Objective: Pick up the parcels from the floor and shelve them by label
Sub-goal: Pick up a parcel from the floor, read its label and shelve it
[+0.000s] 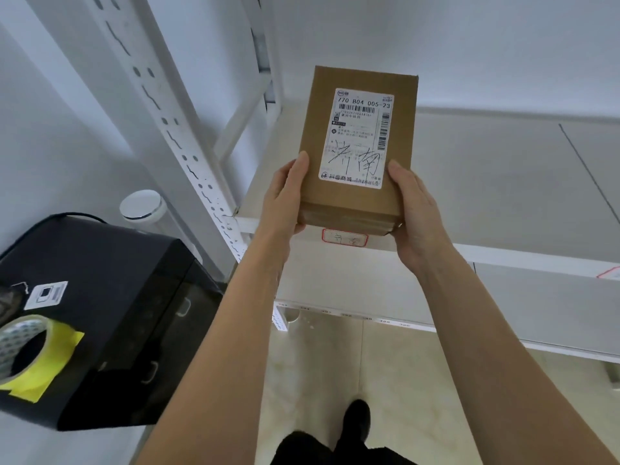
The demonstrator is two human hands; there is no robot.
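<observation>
A brown cardboard parcel (pixel 335 199) with a white shipping label (pixel 359 139), handwritten in black, is held over the front edge of a white shelf board (pixel 496 182). My left hand (pixel 285 196) grips its left side and my right hand (pixel 416 213) grips its right side and near corner. The parcel's far end reaches over the board; whether it touches the board I cannot tell. A small red-framed tag (pixel 345 237) sits on the shelf's front rail just under the parcel, partly hidden by it.
A white perforated rack upright (pixel 174 129) rises at left. A black case (pixel 110 307) stands beside it with a tape roll (pixel 23 344) and yellow tape on top. A lower shelf (pixel 536 303) carries another red tag (pixel 609 272). Tiled floor and my shoe (pixel 357 417) lie below.
</observation>
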